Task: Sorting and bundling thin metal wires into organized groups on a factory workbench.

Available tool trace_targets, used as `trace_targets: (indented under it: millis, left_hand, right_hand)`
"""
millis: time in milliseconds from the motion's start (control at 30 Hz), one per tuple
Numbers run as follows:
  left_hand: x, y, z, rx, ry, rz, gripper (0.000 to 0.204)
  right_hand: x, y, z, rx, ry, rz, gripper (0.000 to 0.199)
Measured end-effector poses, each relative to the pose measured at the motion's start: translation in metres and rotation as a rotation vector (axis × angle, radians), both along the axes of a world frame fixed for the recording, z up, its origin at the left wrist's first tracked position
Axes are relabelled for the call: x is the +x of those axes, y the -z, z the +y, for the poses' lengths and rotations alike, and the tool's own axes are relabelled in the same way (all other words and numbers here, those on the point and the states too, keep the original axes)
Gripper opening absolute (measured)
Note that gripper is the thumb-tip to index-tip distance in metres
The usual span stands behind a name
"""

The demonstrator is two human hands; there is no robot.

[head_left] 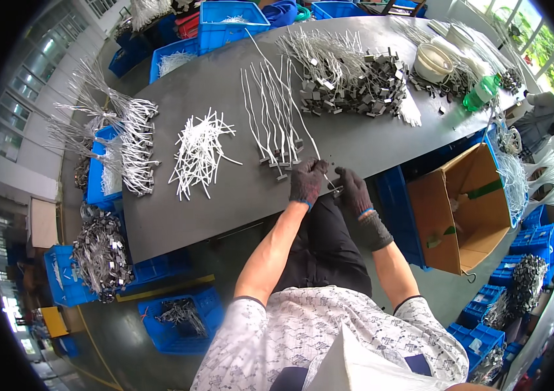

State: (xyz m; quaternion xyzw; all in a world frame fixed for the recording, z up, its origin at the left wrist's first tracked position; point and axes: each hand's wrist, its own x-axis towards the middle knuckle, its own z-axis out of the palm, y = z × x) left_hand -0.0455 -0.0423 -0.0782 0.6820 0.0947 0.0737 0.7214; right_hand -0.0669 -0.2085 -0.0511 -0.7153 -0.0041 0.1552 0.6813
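Table (224,210), dark: front edge just beside your hands, open top running from the loose white pieces (202,153) down to that edge. White cable (304,120): one, slanting across the tabletop to your hands; your gloved left hand (307,182) grasps it, your gloved right hand (355,193) bends at its connector end, grip impossible to tell. Blue floor crate (159,337): dark-ended cables inside. Cardboard box (430,218), right: open, contents unclear. Far blue bin (234,38): white pieces.

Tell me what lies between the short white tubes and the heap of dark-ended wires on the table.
In the head view, long white cables lie loosely between the tubes and the heap.
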Motion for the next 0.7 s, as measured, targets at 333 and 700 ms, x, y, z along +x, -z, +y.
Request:
trace_targets:
  millis: [333,700]
  left_hand:
    - [-0.007,0.032,0.017,-0.005,0.025,0.003,0.029]
    - [0.065,0.002,0.129,0.405,0.189,0.267,0.037]
  right_hand:
    - [0.045,0.078,0.035,-0.306,0.027,-0.646,0.063]
    - [0.271,0.138,0.011,-0.478,0.327,-0.306,0.051]
